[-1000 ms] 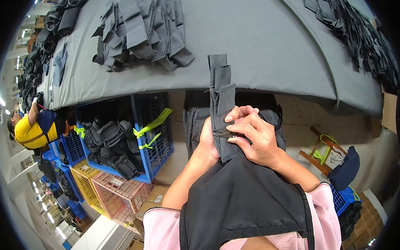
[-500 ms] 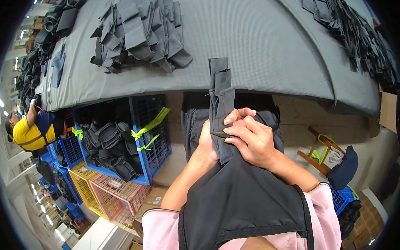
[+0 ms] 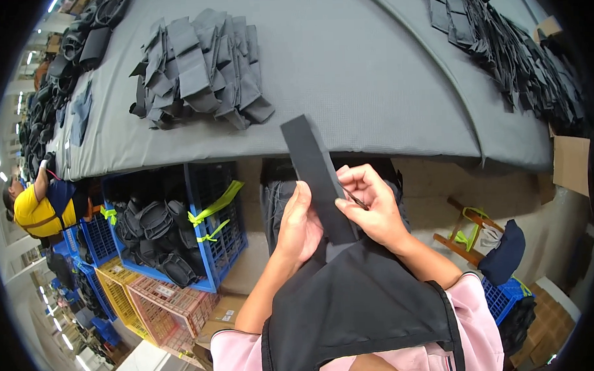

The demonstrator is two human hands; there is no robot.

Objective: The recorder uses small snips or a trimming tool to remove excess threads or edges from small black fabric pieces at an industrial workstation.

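A flat dark grey fabric strip [image 3: 316,178] stands tilted in front of my chest, its far end leaning left toward the table edge. My left hand [image 3: 297,228] grips it along the left side, thumb up and the other fingers behind it, partly hidden. At the strip's right edge, my right hand [image 3: 373,202] is closed, with a small dark pointed tool [image 3: 358,200] pinched in the fingers. It looks like thread snips, but most of it is hidden. Beyond, on the grey-covered table [image 3: 345,72], lies a pile of similar grey strips [image 3: 198,68].
More dark strips [image 3: 502,54] are heaped at the table's far right. Blue crates [image 3: 211,254] of black padded pieces stand left, beside a pink crate [image 3: 163,301]. A wooden stool [image 3: 452,239] is at right. A person in yellow [image 3: 42,207] works at far left.
The strip has turned from a folded, layered side to a smooth, flat one and now tilts left. My right hand has drawn the small tool to the strip's right edge. The view has shifted slightly.
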